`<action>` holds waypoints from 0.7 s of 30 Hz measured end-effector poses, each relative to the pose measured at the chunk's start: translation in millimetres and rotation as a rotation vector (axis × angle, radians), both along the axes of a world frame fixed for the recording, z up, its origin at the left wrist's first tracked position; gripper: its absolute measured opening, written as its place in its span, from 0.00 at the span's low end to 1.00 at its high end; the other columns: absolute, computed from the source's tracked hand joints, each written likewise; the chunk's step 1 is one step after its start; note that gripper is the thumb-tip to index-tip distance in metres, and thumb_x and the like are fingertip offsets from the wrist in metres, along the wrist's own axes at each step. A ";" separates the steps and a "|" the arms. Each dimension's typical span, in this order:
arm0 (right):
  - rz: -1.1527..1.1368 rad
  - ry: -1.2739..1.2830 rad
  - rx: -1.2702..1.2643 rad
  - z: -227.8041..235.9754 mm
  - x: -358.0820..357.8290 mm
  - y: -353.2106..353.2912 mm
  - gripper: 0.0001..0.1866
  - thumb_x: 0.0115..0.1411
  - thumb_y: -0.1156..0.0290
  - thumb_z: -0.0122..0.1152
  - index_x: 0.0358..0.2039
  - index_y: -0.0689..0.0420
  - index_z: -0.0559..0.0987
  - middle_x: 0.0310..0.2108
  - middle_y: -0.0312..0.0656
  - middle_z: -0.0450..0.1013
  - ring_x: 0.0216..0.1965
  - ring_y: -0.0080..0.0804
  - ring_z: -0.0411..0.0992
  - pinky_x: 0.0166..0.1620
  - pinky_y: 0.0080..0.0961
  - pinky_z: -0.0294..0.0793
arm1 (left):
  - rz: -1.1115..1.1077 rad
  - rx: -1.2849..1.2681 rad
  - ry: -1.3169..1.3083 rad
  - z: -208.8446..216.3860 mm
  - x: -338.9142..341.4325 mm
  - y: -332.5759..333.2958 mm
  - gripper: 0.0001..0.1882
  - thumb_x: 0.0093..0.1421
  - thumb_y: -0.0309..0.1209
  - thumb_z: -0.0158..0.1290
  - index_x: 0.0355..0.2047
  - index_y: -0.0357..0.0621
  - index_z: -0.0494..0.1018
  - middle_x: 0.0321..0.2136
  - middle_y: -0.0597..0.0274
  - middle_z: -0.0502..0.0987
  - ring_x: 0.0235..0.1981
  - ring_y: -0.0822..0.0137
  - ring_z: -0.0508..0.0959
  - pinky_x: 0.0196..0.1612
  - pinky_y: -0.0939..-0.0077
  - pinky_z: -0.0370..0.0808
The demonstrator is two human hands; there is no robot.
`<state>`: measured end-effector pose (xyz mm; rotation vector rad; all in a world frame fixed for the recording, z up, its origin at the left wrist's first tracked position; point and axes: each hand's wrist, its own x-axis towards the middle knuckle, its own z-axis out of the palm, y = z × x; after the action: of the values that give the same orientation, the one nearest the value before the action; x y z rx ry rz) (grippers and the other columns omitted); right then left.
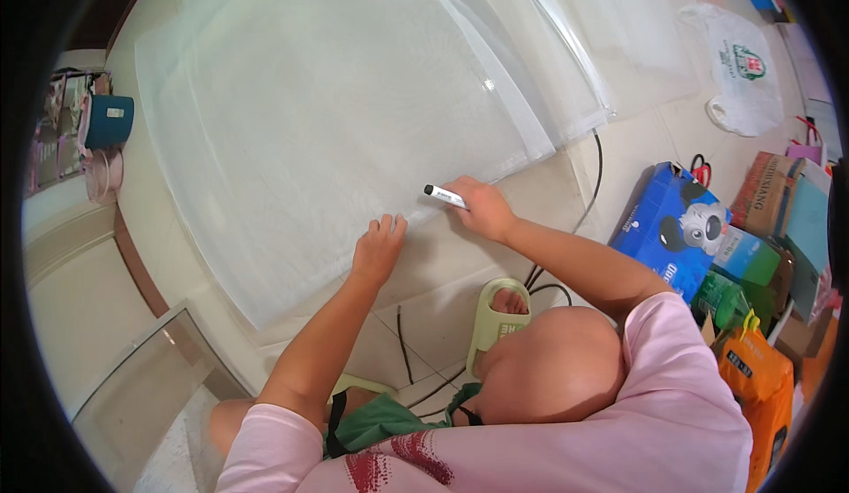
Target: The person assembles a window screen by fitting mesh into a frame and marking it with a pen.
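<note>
A large translucent white plastic sheet (pixel 309 122) spreads out in front of me, with its near edge running slantwise beneath my hands. In my right hand (pixel 482 208) is a white marker pen (pixel 447 197), its black end pointing left over the sheet's edge. My left hand (pixel 378 250) rests at the same edge, a little nearer to me; its fingers are slightly bent and apart, with the fingertips on the plastic. The thumb of the left hand is partly hidden.
More clear plastic (pixel 619 42) lies at the far right, beside a white carrier bag (pixel 747 73). A blue box (pixel 668 228), cartons and an orange bag (pixel 756 378) crowd the right. A black cable (pixel 599 166) runs past my slipper (pixel 491 316). A teal bin (pixel 108 122) stands left.
</note>
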<state>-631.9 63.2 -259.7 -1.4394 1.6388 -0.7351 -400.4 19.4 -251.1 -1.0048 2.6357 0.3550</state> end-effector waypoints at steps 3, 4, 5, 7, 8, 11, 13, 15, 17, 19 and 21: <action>-0.026 -0.050 0.040 -22.6 -8.1 2.9 0.11 0.52 0.74 0.56 0.37 0.54 0.76 0.30 0.45 0.69 0.34 0.48 0.69 0.37 0.40 0.69 | 0.001 0.060 -0.089 5.1 -15.0 -1.4 0.18 0.51 0.22 0.49 0.43 0.43 0.63 0.32 0.60 0.66 0.32 0.59 0.73 0.28 0.67 0.76; -0.047 -0.097 -0.004 -29.0 -11.0 5.1 0.09 0.52 0.73 0.55 0.36 0.54 0.76 0.31 0.45 0.68 0.33 0.48 0.69 0.36 0.40 0.69 | -0.032 0.055 -0.140 4.8 -17.9 -2.3 0.16 0.51 0.23 0.49 0.42 0.43 0.63 0.32 0.60 0.67 0.32 0.58 0.74 0.28 0.67 0.76; -0.070 -0.140 -0.047 -35.0 -13.3 7.1 0.08 0.52 0.73 0.55 0.35 0.54 0.76 0.31 0.45 0.68 0.33 0.48 0.69 0.35 0.40 0.69 | -0.067 0.052 -0.189 4.5 -20.2 -3.0 0.14 0.52 0.24 0.49 0.41 0.43 0.63 0.32 0.60 0.67 0.31 0.58 0.74 0.28 0.66 0.77; -0.062 -0.148 0.001 -42.3 -15.0 2.7 0.07 0.52 0.74 0.55 0.34 0.54 0.75 0.31 0.45 0.68 0.32 0.49 0.69 0.35 0.40 0.69 | -0.057 0.091 -0.200 6.4 -31.8 -8.8 0.13 0.52 0.25 0.49 0.39 0.43 0.63 0.32 0.59 0.68 0.31 0.58 0.75 0.28 0.65 0.76; -0.049 -0.138 0.038 -44.3 -13.6 2.4 0.06 0.52 0.74 0.55 0.32 0.54 0.75 0.31 0.45 0.68 0.32 0.49 0.69 0.35 0.40 0.69 | -0.043 0.119 -0.193 5.6 -37.8 -11.5 0.12 0.52 0.26 0.49 0.38 0.43 0.63 0.32 0.58 0.69 0.31 0.57 0.76 0.27 0.65 0.76; -0.079 -0.085 0.088 -34.7 -9.5 -2.5 0.04 0.52 0.74 0.55 0.30 0.54 0.75 0.30 0.45 0.68 0.32 0.50 0.69 0.34 0.41 0.69 | -0.141 0.199 -0.131 1.6 -58.7 -19.9 0.10 0.51 0.25 0.50 0.33 0.43 0.63 0.31 0.57 0.69 0.32 0.60 0.77 0.26 0.68 0.77; -0.084 -0.077 0.095 -32.0 -11.3 1.6 0.04 0.52 0.73 0.55 0.30 0.54 0.75 0.30 0.46 0.68 0.32 0.50 0.69 0.34 0.41 0.69 | -0.140 0.189 -0.112 -5.8 -67.1 -18.8 0.10 0.51 0.25 0.50 0.33 0.43 0.63 0.30 0.57 0.70 0.30 0.59 0.78 0.26 0.67 0.77; -0.098 -0.061 0.108 -30.4 -14.4 0.7 0.04 0.52 0.73 0.56 0.30 0.54 0.75 0.30 0.46 0.69 0.32 0.50 0.69 0.34 0.41 0.69 | -0.149 0.185 -0.084 -11.2 -68.4 -23.4 0.09 0.52 0.25 0.49 0.33 0.43 0.63 0.30 0.57 0.70 0.29 0.58 0.78 0.27 0.67 0.77; -0.072 -0.112 0.073 -26.5 -18.4 1.5 0.03 0.51 0.73 0.57 0.26 0.57 0.76 0.26 0.46 0.68 0.29 0.49 0.69 0.31 0.38 0.68 | -0.192 0.267 -0.091 -13.3 -65.4 -29.9 0.08 0.53 0.25 0.48 0.34 0.43 0.63 0.29 0.56 0.71 0.27 0.57 0.78 0.27 0.66 0.77; -0.049 -0.074 0.091 -18.1 -32.9 10.4 0.04 0.51 0.71 0.58 0.27 0.57 0.76 0.26 0.46 0.70 0.28 0.48 0.69 0.31 0.37 0.69 | -0.219 0.285 -0.077 -17.3 -64.0 -30.8 0.08 0.53 0.26 0.47 0.34 0.43 0.63 0.30 0.54 0.71 0.28 0.57 0.78 0.27 0.65 0.76; -0.048 -0.036 0.114 -7.8 -46.5 14.3 0.05 0.51 0.70 0.59 0.27 0.56 0.77 0.26 0.46 0.71 0.28 0.48 0.70 0.31 0.36 0.69 | -0.269 0.306 -0.064 -22.6 -65.4 -39.6 0.07 0.54 0.26 0.46 0.35 0.43 0.63 0.31 0.53 0.72 0.28 0.57 0.78 0.27 0.64 0.76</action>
<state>-678.4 77.5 -267.5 -1.3035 1.6657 -0.6792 -465.7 -20.3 -273.7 -0.5492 2.5136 0.6256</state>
